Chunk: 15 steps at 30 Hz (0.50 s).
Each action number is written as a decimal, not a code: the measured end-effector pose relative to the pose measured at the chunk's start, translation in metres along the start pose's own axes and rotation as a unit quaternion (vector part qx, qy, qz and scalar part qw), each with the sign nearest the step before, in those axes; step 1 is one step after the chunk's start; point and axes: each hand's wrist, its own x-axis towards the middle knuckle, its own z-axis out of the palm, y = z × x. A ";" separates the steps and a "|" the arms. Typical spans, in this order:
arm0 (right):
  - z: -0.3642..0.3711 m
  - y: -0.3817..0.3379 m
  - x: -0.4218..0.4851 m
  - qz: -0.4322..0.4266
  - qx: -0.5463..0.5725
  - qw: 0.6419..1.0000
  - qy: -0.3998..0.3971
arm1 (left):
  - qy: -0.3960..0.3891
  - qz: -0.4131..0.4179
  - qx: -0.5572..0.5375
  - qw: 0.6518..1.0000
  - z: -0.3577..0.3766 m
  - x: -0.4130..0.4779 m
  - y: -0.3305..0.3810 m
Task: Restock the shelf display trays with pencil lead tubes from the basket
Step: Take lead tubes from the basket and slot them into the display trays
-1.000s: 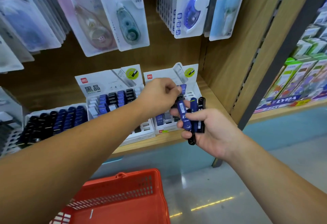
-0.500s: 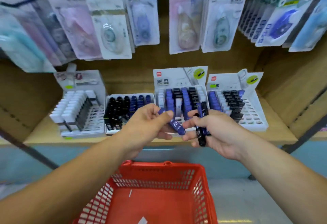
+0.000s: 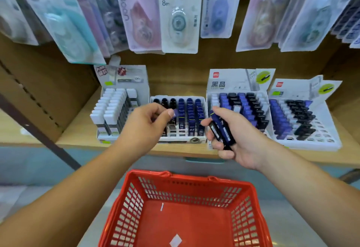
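Red basket (image 3: 187,177) sits low in front with only a couple of white scraps on its floor, so the stock left looks to be what's in hand. Right hand (image 3: 243,141) is curled round a loose bundle of lead tubes (image 3: 222,131), and I reckon one could slide out if that grip eases. Left hand (image 3: 146,124) pinches one blue tube (image 3: 176,113) over the black-and-blue tray (image 3: 181,140). The rows are packed, so it could jam or tip a neighbour. Beyond that there's the wooden shelf (image 3: 78,131) and correction tape packs (image 3: 179,22) hanging behind.
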 end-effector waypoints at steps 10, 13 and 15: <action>0.008 0.007 0.009 -0.058 -0.026 0.998 0.013 | -0.018 0.026 0.051 0.998 -0.002 0.014 -0.011; 0.007 0.008 0.009 -0.056 -0.022 0.998 0.012 | -0.008 0.027 0.033 0.999 0.004 0.020 -0.008; 0.004 0.008 0.009 -0.054 -0.024 0.998 0.012 | -0.031 0.033 0.068 0.997 0.006 0.024 -0.008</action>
